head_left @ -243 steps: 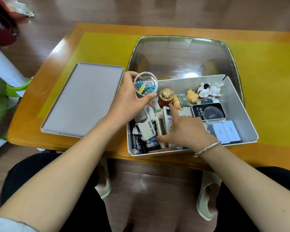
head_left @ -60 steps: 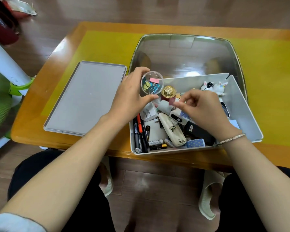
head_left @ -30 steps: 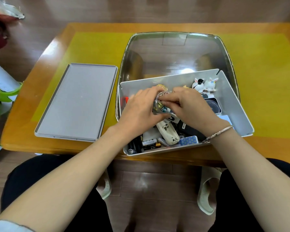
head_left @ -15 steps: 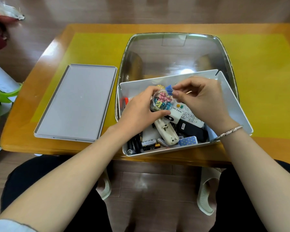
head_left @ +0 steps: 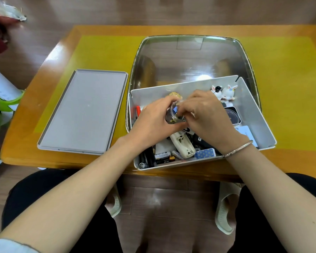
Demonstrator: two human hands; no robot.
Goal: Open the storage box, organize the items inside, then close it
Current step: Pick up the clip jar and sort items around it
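The white storage box (head_left: pixel 252 110) stands open on the table, its clear lid (head_left: pixel 190 59) tipped back. My left hand (head_left: pixel 151 123) grips a small clear jar (head_left: pixel 172 117) of coloured binder clips above the box's middle. My right hand (head_left: pixel 208 115) curls over the jar's mouth, and its fingertips pinch a blue binder clip (head_left: pixel 175 109) there. Loose in the box lie a white mini fan (head_left: pixel 182 146), batteries (head_left: pixel 164 157), pens (head_left: pixel 146 158), a gold-capped bottle (head_left: pixel 175 94), two small figurines (head_left: pixel 224 92) and a round clear cap (head_left: pixel 232 116) on a black case.
A grey tray (head_left: pixel 84 112) lies flat to the left of the box. The wooden table (head_left: pixel 44 157) has a yellow mat (head_left: pixel 290 79) and its front edge is close to my knees. A white and green stand (head_left: pixel 4 99) is at the far left.
My right hand, which held a blue clip just above the jar, has come down onto the jar's mouth. My left hand has kept hold of the jar over the box.
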